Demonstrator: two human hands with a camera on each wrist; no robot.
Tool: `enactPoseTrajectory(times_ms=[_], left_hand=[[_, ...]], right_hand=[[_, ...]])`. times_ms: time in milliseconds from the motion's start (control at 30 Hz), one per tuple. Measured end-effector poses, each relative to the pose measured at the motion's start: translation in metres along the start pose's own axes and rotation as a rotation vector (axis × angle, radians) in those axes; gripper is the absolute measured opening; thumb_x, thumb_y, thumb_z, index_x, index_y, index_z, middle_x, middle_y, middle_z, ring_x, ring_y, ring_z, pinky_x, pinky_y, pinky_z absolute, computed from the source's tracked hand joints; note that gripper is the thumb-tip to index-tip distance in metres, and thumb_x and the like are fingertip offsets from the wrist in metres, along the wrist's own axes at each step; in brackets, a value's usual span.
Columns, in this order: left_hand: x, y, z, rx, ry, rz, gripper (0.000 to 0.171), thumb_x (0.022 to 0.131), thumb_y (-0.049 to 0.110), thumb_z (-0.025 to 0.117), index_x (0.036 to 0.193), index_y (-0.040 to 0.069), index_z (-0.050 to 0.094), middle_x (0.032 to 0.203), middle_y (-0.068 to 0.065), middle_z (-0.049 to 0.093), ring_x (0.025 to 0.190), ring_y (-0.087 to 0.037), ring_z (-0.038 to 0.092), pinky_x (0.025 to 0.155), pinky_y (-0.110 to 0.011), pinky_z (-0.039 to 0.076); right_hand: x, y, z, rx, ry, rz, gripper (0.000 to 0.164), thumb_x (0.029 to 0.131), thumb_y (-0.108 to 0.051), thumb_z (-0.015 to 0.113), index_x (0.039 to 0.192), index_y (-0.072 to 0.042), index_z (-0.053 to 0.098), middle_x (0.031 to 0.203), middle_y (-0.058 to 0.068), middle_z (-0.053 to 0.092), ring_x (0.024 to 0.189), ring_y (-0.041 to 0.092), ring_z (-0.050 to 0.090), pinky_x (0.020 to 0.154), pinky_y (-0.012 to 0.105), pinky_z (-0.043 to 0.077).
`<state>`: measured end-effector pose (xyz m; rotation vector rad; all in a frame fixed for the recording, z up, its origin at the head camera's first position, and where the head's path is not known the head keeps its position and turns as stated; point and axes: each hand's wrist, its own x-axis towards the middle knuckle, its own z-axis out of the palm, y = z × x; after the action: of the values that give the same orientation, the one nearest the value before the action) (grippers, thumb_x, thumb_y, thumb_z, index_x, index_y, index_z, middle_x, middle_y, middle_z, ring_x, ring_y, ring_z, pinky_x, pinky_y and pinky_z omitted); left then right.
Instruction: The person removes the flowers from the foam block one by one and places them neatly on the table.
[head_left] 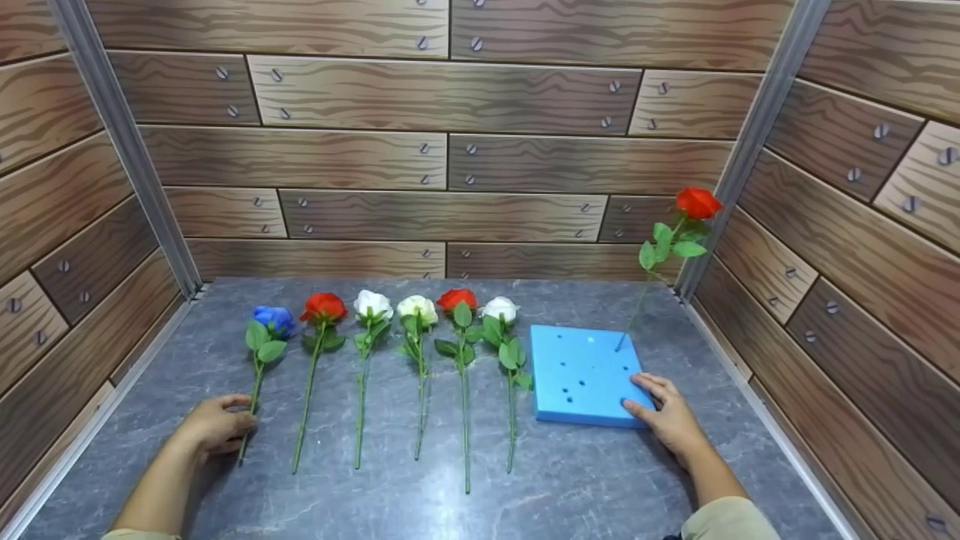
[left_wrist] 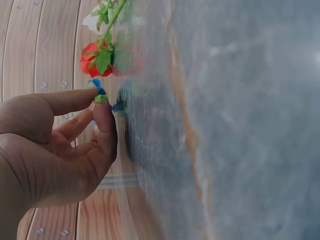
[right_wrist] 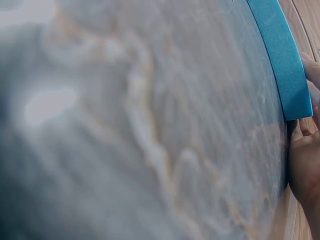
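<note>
On the left, my left hand (head_left: 219,426) pinches the lower stem of a blue rose (head_left: 274,320) between thumb and fingers. The rose lies on the table with its bloom pointing away. In the left wrist view, the pinching left hand (left_wrist: 80,135) mostly hides the blue bloom. On the right, my right hand (head_left: 670,415) rests at the near right corner of a blue foam block (head_left: 600,375), thumb and a fingertip on its top. A red rose (head_left: 698,203) stands upright, leaning slightly right, its stem in the block's far right part.
Between the hands lie a red rose (head_left: 324,307), a white rose (head_left: 373,304), a cream rose (head_left: 417,309), another red rose (head_left: 457,300) and another white rose (head_left: 500,308), side by side. Several holes dot the block. Wood-patterned walls (head_left: 352,157) enclose the grey table (head_left: 360,506).
</note>
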<state>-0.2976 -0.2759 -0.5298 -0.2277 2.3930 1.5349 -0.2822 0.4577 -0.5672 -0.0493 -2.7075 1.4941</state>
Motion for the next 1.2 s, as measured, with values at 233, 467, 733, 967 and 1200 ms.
enactPoseTrajectory(times_ms=[233, 467, 733, 967, 1200], left_hand=[[0.002, 0.001, -0.001, 0.016, -0.014, -0.024, 0.061, 0.103, 0.005, 0.064, 0.155, -0.014, 0.039, 0.137, -0.033, 0.066, 0.115, -0.025, 0.072, 0.093, -0.041, 0.067], [0.002, 0.001, -0.003, 0.029, -0.030, -0.030, 0.059, 0.102, 0.004, 0.066, 0.152, -0.015, 0.041, 0.129, -0.028, 0.070, 0.107, -0.018, 0.072, 0.093, -0.042, 0.067], [0.002, 0.002, 0.000, 0.098, 0.006, -0.020, 0.057, 0.098, 0.005, 0.068, 0.147, -0.015, 0.047, 0.119, -0.024, 0.072, 0.097, -0.018, 0.070, 0.083, -0.039, 0.066], [0.002, 0.009, 0.004, 0.401, 0.102, 0.046, 0.054, 0.092, 0.011, 0.072, 0.137, -0.015, 0.058, 0.131, -0.036, 0.066, 0.105, -0.037, 0.070, 0.085, -0.045, 0.064], [0.003, 0.025, 0.007, 0.660, 0.188, 0.081, 0.060, 0.094, 0.024, 0.070, 0.141, -0.011, 0.056, 0.140, -0.038, 0.062, 0.128, -0.064, 0.057, 0.102, -0.071, 0.053]], right_hand=[[0.000, -0.001, 0.000, 0.000, 0.000, -0.009, 0.071, 0.104, -0.027, 0.075, 0.163, -0.001, 0.045, 0.172, 0.021, 0.029, 0.166, 0.044, 0.024, 0.136, 0.056, 0.025], [-0.001, -0.001, 0.000, -0.008, 0.000, -0.014, 0.071, 0.105, -0.026, 0.075, 0.163, 0.000, 0.045, 0.172, 0.022, 0.030, 0.165, 0.044, 0.025, 0.136, 0.056, 0.025], [-0.002, -0.002, 0.000, -0.001, 0.002, -0.010, 0.071, 0.105, -0.027, 0.075, 0.163, 0.000, 0.044, 0.172, 0.022, 0.029, 0.166, 0.044, 0.024, 0.136, 0.055, 0.025], [-0.002, -0.002, 0.000, 0.005, 0.004, 0.005, 0.071, 0.105, -0.027, 0.075, 0.163, -0.001, 0.044, 0.172, 0.021, 0.029, 0.166, 0.043, 0.023, 0.137, 0.055, 0.024], [-0.002, -0.003, 0.000, -0.016, 0.007, -0.001, 0.071, 0.105, -0.028, 0.075, 0.163, -0.001, 0.045, 0.171, 0.021, 0.031, 0.166, 0.043, 0.025, 0.136, 0.057, 0.025]])
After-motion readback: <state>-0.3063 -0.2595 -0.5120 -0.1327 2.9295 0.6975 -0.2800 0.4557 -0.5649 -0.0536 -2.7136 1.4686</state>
